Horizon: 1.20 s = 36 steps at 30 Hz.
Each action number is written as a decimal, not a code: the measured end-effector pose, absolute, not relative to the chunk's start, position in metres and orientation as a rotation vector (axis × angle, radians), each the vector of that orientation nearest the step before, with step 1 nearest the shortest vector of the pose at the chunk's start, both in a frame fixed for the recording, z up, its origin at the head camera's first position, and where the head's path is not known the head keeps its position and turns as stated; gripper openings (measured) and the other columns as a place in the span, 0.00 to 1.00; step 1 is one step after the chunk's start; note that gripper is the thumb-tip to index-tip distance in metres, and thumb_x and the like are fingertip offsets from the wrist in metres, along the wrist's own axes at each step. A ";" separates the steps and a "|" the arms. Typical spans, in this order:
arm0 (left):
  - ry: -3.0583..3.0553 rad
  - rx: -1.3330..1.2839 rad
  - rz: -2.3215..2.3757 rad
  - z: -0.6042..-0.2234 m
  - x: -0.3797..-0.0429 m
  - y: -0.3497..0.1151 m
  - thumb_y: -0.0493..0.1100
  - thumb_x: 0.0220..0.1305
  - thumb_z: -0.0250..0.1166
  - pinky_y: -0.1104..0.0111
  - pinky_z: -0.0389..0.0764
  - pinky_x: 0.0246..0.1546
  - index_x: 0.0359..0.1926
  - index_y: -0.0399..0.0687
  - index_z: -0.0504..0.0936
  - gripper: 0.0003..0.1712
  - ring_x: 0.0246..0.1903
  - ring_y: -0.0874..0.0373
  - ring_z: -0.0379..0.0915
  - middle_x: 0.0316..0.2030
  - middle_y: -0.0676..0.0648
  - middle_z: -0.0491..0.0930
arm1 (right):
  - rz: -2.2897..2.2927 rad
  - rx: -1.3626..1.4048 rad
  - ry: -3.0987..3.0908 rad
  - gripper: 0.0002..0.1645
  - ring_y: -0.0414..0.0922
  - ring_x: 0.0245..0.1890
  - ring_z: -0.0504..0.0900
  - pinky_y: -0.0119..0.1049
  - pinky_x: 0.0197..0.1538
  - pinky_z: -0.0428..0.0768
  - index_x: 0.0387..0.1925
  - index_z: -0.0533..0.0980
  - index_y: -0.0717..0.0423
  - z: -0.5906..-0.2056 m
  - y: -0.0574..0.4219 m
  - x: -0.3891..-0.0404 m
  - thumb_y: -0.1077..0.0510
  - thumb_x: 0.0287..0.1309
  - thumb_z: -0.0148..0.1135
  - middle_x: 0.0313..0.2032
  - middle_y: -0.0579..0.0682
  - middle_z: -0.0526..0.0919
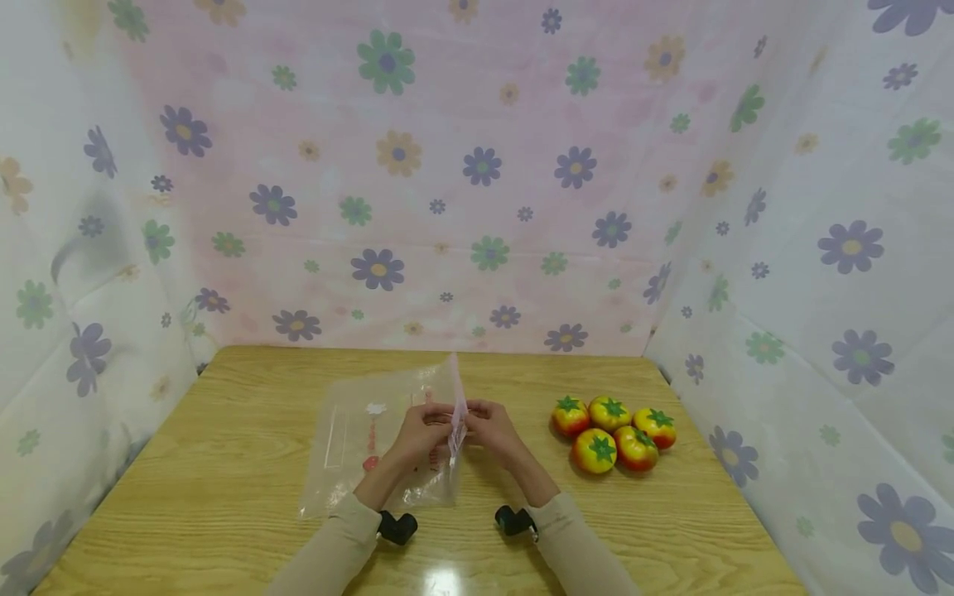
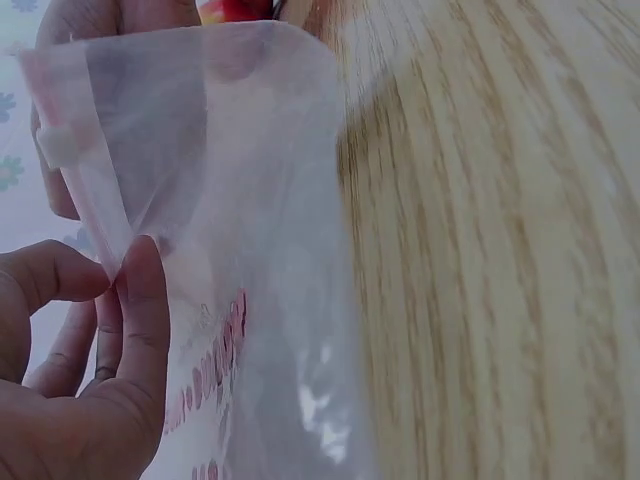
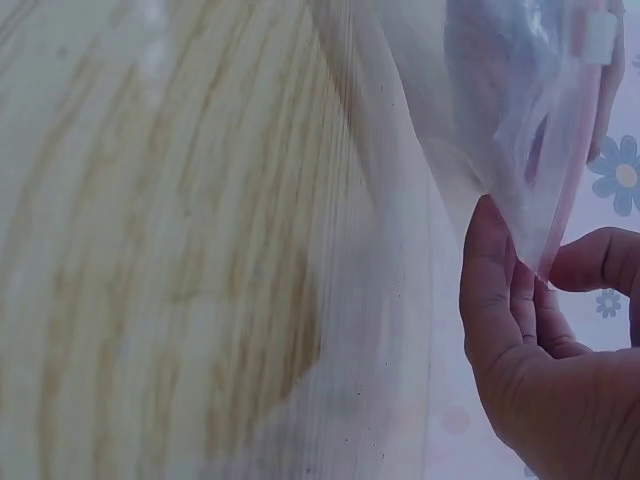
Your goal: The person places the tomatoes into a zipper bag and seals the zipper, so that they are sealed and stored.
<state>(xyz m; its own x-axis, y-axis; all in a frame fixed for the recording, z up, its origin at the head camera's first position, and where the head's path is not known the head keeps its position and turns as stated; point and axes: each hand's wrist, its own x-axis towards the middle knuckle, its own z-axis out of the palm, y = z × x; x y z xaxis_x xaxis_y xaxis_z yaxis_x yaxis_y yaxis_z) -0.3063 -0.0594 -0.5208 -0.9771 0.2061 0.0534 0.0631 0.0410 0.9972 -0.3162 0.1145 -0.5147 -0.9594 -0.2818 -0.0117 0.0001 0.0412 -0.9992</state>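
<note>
A clear plastic zip bag [image 1: 343, 488] with red print lies on the table, its pink-edged mouth raised toward the right. My left hand [image 1: 416, 434] pinches one side of that mouth between thumb and fingers, and my right hand [image 1: 495, 432] pinches the opposite side. In the left wrist view the pink zip strip [image 2: 85, 170] runs up from the left fingertips to a white slider [image 2: 58, 147] near the bag's corner. The right wrist view shows the right fingers [image 3: 488, 270] at the pink edge, with the bag film bulging apart above them.
Several yellow-and-red tomato-like fruits [image 1: 595, 451] with green star-shaped tops sit grouped to the right of my right hand. The wood-grain table [image 1: 224, 463] is bordered by flower-patterned cloth [image 1: 447, 207] at the back and sides. Black wrist cameras [image 1: 397, 527] sit on both sleeves.
</note>
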 end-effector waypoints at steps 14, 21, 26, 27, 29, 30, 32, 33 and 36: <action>2.207 0.175 2.136 -0.515 -0.300 -0.061 0.33 0.68 0.63 0.66 0.86 0.34 0.52 0.27 0.80 0.15 0.32 0.57 0.82 0.39 0.38 0.83 | -2.020 -0.327 2.212 0.16 0.40 0.32 0.84 0.39 0.39 0.88 0.52 0.75 0.78 -0.509 0.109 -0.310 0.69 0.66 0.61 0.37 0.60 0.85; 2.295 0.160 2.126 -0.512 -0.298 -0.066 0.33 0.68 0.64 0.68 0.85 0.34 0.52 0.24 0.80 0.16 0.36 0.55 0.82 0.41 0.34 0.84 | -1.943 -0.440 2.178 0.15 0.43 0.33 0.85 0.39 0.36 0.88 0.50 0.75 0.79 -0.502 0.108 -0.304 0.72 0.65 0.60 0.40 0.73 0.83; 2.335 0.144 2.108 -0.507 -0.299 -0.069 0.30 0.66 0.63 0.70 0.82 0.32 0.49 0.26 0.82 0.13 0.34 0.57 0.80 0.40 0.36 0.85 | -1.891 -0.481 2.195 0.15 0.51 0.35 0.87 0.53 0.42 0.87 0.50 0.75 0.81 -0.481 0.109 -0.293 0.74 0.64 0.59 0.40 0.77 0.80; 2.329 0.148 2.116 -0.506 -0.299 -0.069 0.30 0.66 0.63 0.69 0.83 0.32 0.49 0.26 0.83 0.12 0.33 0.58 0.79 0.39 0.37 0.85 | -1.884 -0.482 2.207 0.15 0.51 0.35 0.87 0.56 0.42 0.87 0.50 0.75 0.81 -0.478 0.110 -0.291 0.74 0.64 0.59 0.40 0.77 0.81; 2.315 0.137 2.128 -0.502 -0.298 -0.070 0.30 0.67 0.62 0.67 0.84 0.33 0.48 0.26 0.82 0.11 0.32 0.58 0.78 0.39 0.37 0.84 | -1.878 -0.472 2.222 0.15 0.50 0.34 0.86 0.59 0.44 0.86 0.50 0.75 0.81 -0.474 0.111 -0.290 0.73 0.64 0.59 0.39 0.76 0.81; 2.297 0.140 2.141 -0.497 -0.295 -0.070 0.30 0.67 0.62 0.66 0.85 0.33 0.48 0.25 0.82 0.11 0.32 0.58 0.78 0.39 0.36 0.83 | -1.879 -0.467 2.231 0.15 0.50 0.34 0.86 0.59 0.44 0.85 0.50 0.76 0.80 -0.473 0.112 -0.290 0.73 0.64 0.59 0.38 0.75 0.81; 2.267 0.146 2.165 -0.496 -0.296 -0.071 0.30 0.68 0.62 0.66 0.85 0.34 0.47 0.25 0.82 0.10 0.32 0.58 0.78 0.38 0.36 0.83 | -1.890 -0.451 2.235 0.15 0.47 0.33 0.86 0.55 0.42 0.87 0.50 0.76 0.80 -0.472 0.112 -0.290 0.73 0.64 0.59 0.39 0.72 0.81; 2.251 0.148 2.174 -0.495 -0.295 -0.071 0.31 0.69 0.63 0.66 0.86 0.34 0.47 0.25 0.82 0.10 0.32 0.58 0.78 0.38 0.37 0.83 | -1.897 -0.448 2.235 0.15 0.46 0.33 0.85 0.52 0.41 0.88 0.50 0.76 0.80 -0.475 0.112 -0.292 0.72 0.64 0.59 0.38 0.71 0.82; 2.224 0.158 2.184 -0.496 -0.295 -0.072 0.33 0.69 0.65 0.69 0.85 0.34 0.48 0.27 0.82 0.11 0.33 0.59 0.79 0.39 0.38 0.83 | -1.920 -0.445 2.243 0.14 0.44 0.32 0.85 0.42 0.38 0.88 0.50 0.77 0.78 -0.487 0.112 -0.301 0.70 0.66 0.60 0.38 0.64 0.82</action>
